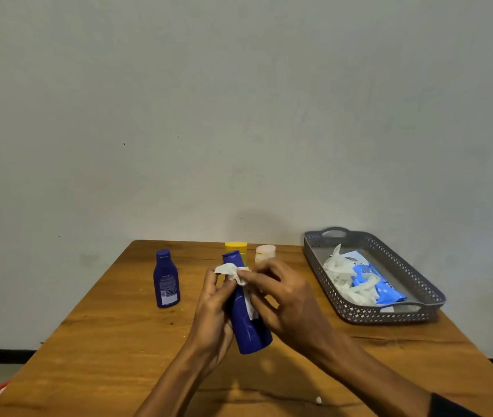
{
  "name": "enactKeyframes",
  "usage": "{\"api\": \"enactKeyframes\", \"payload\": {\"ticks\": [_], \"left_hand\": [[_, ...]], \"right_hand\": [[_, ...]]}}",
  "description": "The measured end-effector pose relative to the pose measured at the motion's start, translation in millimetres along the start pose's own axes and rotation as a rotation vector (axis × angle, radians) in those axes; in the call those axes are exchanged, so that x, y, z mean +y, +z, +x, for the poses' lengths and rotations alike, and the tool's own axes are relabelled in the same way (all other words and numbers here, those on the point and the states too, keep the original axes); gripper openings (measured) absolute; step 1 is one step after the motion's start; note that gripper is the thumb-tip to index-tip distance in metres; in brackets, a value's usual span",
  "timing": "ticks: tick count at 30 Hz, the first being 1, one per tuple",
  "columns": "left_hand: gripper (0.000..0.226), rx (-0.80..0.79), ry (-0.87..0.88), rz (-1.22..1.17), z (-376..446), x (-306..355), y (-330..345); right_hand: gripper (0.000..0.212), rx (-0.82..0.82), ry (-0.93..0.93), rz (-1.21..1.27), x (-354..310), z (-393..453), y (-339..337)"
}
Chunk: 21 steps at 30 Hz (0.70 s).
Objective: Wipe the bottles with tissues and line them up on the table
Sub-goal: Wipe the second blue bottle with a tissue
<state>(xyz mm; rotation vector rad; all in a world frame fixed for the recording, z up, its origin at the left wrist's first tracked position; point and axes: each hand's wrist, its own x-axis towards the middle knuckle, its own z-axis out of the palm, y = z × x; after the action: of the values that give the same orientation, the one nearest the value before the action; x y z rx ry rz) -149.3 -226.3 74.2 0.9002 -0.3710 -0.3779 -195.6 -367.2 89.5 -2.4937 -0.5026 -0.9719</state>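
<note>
A crumpled white tissue [233, 272] was pinched by the fingertips of the right hand [284, 299] against the neck of a dark blue plastic bottle [246, 314], which was gripped around its body by the curled left hand [212, 311] and held tilted above the wooden table [104, 341]. The bottle was judged light, rigid and smooth, likely slippery, best grasped mid-body. Four bottles were counted: the held one, a second blue bottle [166, 279] standing to the left, and a yellow-capped [236, 247] and a pale-capped one [265, 253] behind. One grey perforated tray [389, 316] held a blue wipes pack [377, 284]
</note>
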Motion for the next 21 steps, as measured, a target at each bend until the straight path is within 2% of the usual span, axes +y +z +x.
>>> {"api": "enactKeyframes", "payload": {"ticks": [2,7,9,13,18,21], "left_hand": [[0.040,-0.006,-0.024,-0.023,-1,-3,3],[0.033,-0.018,-0.079,-0.029,-4,-4,12],[0.035,0.000,-0.111,-0.037,-2,-1,10],[0.045,0.008,-0.181,-0.072,-1,2,2],[0.040,0.014,-0.204,-0.058,-5,-3,10],[0.045,0.040,-0.219,-0.112,-3,2,5]], "right_hand": [[0.032,-0.001,-0.001,-0.013,4,7,-3],[0.027,0.115,0.046,0.020,10,23,-4],[0.029,0.090,0.022,0.037,5,13,-2],[0.032,-0.067,-0.056,0.009,-4,-10,1],[0.026,0.056,0.015,-0.012,7,16,-8],[0.028,0.003,-0.033,-0.029,-3,-3,0]]}}
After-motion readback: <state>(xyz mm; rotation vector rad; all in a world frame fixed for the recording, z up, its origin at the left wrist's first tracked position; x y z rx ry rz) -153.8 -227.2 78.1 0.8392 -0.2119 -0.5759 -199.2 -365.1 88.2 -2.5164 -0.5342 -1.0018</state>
